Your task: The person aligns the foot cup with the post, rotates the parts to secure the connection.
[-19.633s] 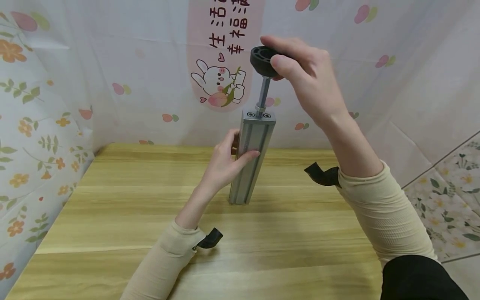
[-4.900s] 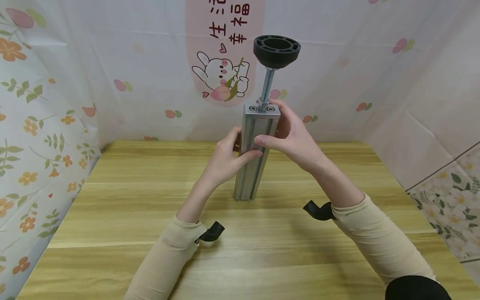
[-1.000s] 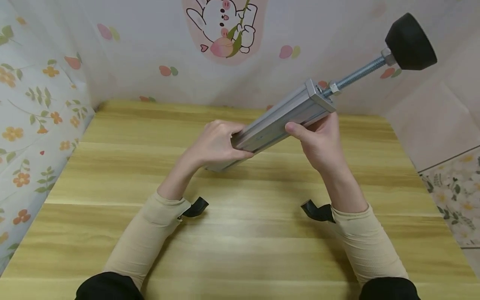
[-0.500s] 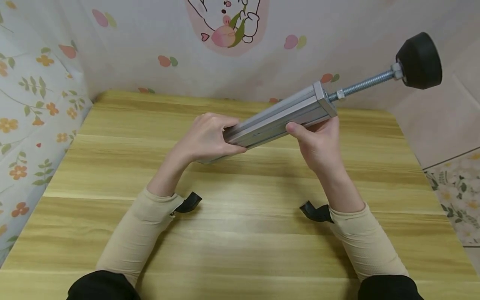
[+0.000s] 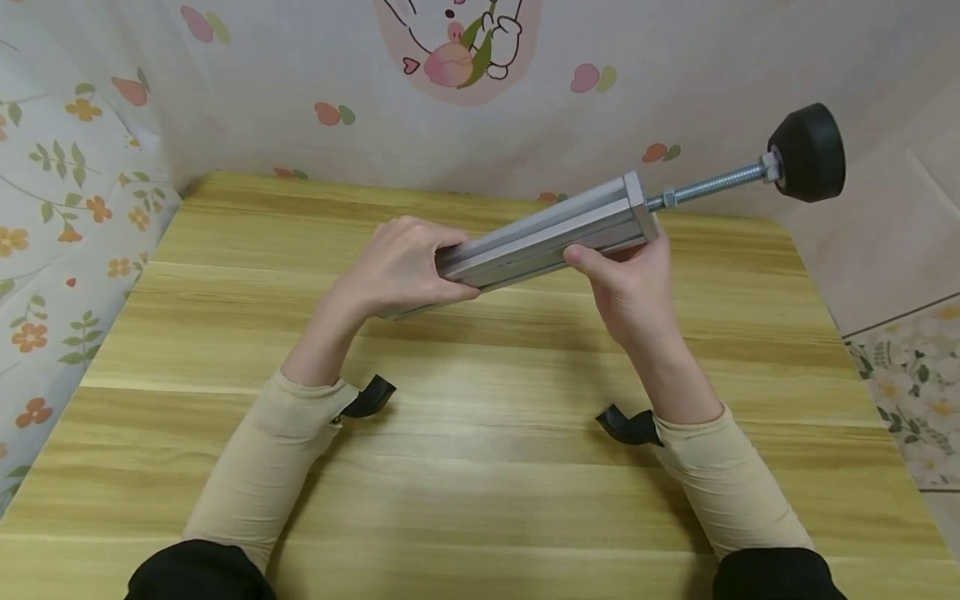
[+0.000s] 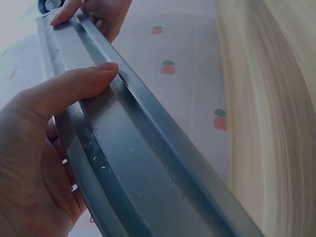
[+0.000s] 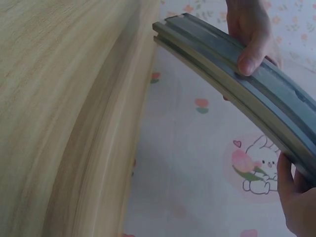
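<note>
A grooved aluminium profile [image 5: 547, 233] is held slantwise over the table, its right end higher. From the plate at that end sticks a threaded rod [image 5: 723, 182] with a nut near its base, tipped by a black levelling foot [image 5: 813, 153]. My left hand [image 5: 401, 265] grips the profile toward its lower end, thumb across the grooved face in the left wrist view. Close to the end plate, my right hand [image 5: 633, 287] holds it from below with the thumb on the near side. The right wrist view shows the bare lower end of the profile [image 7: 170, 24] past the left hand.
The wooden table [image 5: 465, 467] spreads under both arms. Behind it hangs a printed cloth [image 5: 247, 100], and a flowered cloth [image 5: 52, 275] covers the left side. Black curved pieces [image 5: 371, 397] stick out from the sleeve cuffs.
Earlier the profile stood upright, foot on top, with the right hand first on the foot, then on the profile. It has since been tilted to the right, and now leans flatter and further left.
</note>
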`<state>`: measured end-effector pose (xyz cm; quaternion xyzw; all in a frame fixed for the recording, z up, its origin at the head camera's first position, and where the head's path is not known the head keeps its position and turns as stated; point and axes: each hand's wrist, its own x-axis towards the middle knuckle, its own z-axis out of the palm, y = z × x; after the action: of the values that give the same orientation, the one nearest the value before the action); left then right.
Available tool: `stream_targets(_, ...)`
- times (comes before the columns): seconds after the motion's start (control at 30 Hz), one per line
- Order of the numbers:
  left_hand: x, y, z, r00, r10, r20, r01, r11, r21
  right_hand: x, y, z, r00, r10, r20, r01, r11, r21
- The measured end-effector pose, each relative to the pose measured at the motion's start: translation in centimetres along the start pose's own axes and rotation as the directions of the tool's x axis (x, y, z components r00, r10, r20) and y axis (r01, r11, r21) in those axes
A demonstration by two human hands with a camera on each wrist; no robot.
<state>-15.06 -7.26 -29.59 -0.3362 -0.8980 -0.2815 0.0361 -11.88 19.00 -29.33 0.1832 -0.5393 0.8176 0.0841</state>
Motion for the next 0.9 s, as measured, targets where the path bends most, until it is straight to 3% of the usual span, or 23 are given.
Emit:
stream_targets(0.47, 0.1, -0.5, -0.2, 0.997, -0.046, 0.063, 0.045, 0.999, 0.027, -0.3, 0.7, -0.4, 0.991, 0.099, -0.094, -0.105, 0.992, -0.069)
stream_targets(0.9, 0.2, -0.8, 0.5, 0.991, -0.058, 0.118, 0.055, 0.998, 0.031, -1.0, 1.1, -1.1, 0.983, 0.154, -0.100, -0.165, 0.979, -0.119)
